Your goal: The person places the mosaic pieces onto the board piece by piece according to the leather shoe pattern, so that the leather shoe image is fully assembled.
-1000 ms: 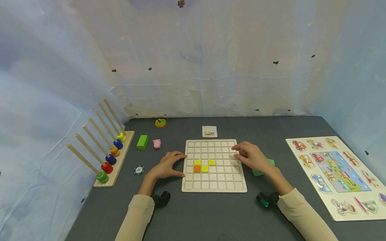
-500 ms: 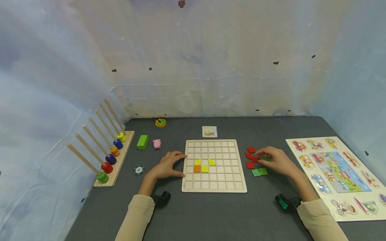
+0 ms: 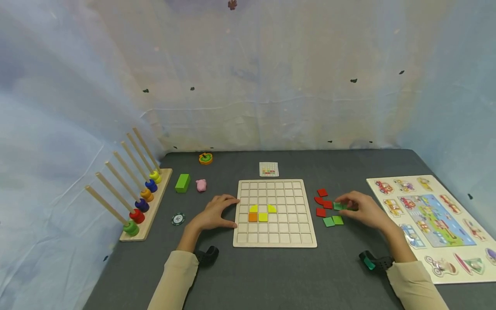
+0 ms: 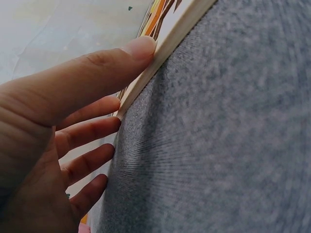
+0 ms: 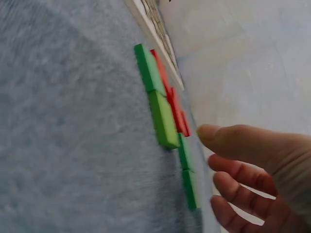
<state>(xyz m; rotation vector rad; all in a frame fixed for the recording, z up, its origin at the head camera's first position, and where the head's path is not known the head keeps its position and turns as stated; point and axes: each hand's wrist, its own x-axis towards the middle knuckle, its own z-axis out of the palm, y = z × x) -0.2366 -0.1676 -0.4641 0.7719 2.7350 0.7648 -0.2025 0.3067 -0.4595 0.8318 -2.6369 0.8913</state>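
A pale wooden grid board (image 3: 290, 237) lies in the middle of the table in the head view. Set in its cells are an orange square tile (image 3: 252, 217), a yellow square tile (image 3: 263, 217) and two yellow curved-edge tiles. My left hand (image 3: 214, 214) touches the board's left edge with thumb and fingertips, fingers spread loosely. Right of the board, my right hand (image 3: 362, 209) is over a small group of red tiles (image 3: 327, 205) and green tiles (image 3: 328, 221). Its fingertips are close to the rear green tiles (image 5: 184, 151); nothing shows between thumb and fingers in the right wrist view.
A small pattern card (image 3: 269, 169) lies behind the board. To the left are a peg stacker (image 3: 155, 196) with colored rings, a green block (image 3: 182, 183), a pink pig figure (image 3: 201, 185), a poker chip (image 3: 178, 219) and a round toy (image 3: 206, 158). A picture puzzle (image 3: 422, 267) lies right.
My right hand has moved from the board's right side out to the right, uncovering the red and green tiles. My left hand has stayed at the board's edge.
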